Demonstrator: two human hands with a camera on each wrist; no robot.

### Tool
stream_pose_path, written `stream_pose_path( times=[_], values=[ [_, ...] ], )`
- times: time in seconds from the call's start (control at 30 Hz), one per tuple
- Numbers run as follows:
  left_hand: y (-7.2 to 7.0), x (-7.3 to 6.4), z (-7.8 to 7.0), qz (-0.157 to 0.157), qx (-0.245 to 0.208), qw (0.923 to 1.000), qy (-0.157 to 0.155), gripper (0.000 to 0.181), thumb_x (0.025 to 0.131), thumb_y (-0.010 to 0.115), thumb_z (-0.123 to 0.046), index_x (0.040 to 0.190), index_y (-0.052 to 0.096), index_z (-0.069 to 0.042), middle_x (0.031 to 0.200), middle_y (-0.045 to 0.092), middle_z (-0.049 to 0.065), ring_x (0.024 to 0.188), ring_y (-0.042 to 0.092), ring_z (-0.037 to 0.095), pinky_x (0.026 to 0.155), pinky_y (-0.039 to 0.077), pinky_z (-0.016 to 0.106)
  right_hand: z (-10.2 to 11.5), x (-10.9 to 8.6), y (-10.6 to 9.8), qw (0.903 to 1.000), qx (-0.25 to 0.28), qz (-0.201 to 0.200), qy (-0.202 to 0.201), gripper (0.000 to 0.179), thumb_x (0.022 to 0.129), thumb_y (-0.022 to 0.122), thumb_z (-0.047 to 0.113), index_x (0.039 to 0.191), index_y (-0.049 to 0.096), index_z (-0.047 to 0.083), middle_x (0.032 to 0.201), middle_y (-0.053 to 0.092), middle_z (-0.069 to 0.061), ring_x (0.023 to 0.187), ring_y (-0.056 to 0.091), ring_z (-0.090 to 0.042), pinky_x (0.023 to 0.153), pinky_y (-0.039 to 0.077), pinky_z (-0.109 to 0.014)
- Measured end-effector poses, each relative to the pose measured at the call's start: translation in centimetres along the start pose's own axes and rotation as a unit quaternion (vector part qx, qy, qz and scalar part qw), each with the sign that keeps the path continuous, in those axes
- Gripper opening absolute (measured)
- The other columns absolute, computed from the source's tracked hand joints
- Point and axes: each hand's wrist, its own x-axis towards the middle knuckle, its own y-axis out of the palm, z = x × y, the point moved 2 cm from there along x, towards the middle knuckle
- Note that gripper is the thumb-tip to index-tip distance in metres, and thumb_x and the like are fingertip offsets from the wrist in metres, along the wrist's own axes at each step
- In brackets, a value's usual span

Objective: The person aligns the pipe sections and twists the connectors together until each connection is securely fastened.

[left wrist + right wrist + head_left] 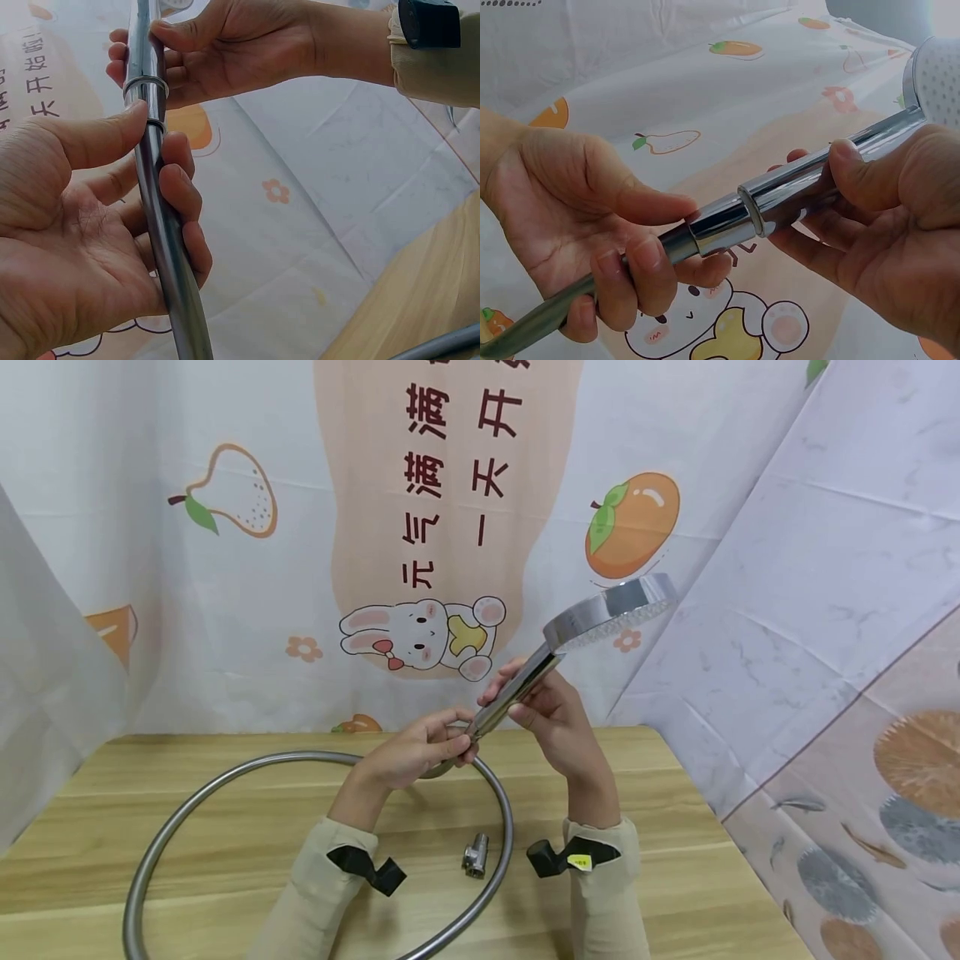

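Observation:
My right hand (pixel 534 700) grips the chrome handle (pixel 516 690) of a shower head (pixel 611 608), held tilted above the table with its round face up to the right. My left hand (pixel 442 745) pinches the hose's end nut (pixel 721 225) between thumb and fingers, right against the bottom of the handle (pixel 814 182). The silver hose (pixel 225 781) runs from that hand in a large loop lying on the wooden table (pixel 675 827). In the left wrist view the hose (pixel 166 255) passes through my left hand (pixel 131 169), with my right hand (pixel 202 45) just above.
A small metal fitting (pixel 476 855) lies on the table inside the hose loop, between my forearms. A printed cloth backdrop (pixel 225 568) hangs behind the table, and patterned sheets close in the left and right sides. The table's right edge is near my right sleeve.

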Motion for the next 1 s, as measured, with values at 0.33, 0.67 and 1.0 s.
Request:
stream_pose_path(
  times=[0.33, 0.67, 1.0],
  values=[
    [-0.12, -0.18, 0.14, 0.01, 0.0, 0.9999, 0.001, 0.044, 0.111, 0.041, -0.027, 0.115, 0.064, 0.01, 0.11, 0.067, -0.001, 0.104, 0.058, 0.013, 0.097, 0.044, 0.03, -0.05, -0.19, -0.22, 1.0, 0.001, 0.008, -0.005, 0.029, 0.101, 0.058, 0.005, 0.129, 0.054, 0.007, 0.113, 0.07, -0.006, 0.109, 0.071, -0.019, 0.096, 0.056, -0.031],
    [-0.01, 0.02, 0.07, -0.001, -0.008, 0.9998, -0.018, 0.037, 0.11, 0.046, -0.025, 0.124, 0.063, 0.006, 0.104, 0.065, 0.002, 0.093, 0.057, 0.012, 0.091, 0.047, 0.027, 0.07, -0.28, -0.42, 1.0, -0.003, -0.003, -0.001, 0.029, 0.101, 0.058, 0.003, 0.129, 0.054, 0.006, 0.112, 0.071, -0.006, 0.109, 0.071, -0.018, 0.097, 0.057, -0.032],
    [-0.03, 0.07, 0.09, -0.009, -0.001, 0.9996, -0.028, 0.04, 0.109, 0.048, -0.022, 0.13, 0.056, 0.01, 0.098, 0.062, 0.003, 0.089, 0.056, 0.01, 0.086, 0.048, 0.024, -0.07, -0.22, -0.52, 1.0, -0.004, -0.004, 0.002, 0.03, 0.1, 0.059, 0.005, 0.129, 0.054, 0.007, 0.112, 0.07, -0.007, 0.109, 0.071, -0.019, 0.095, 0.057, -0.03]
  ],
)
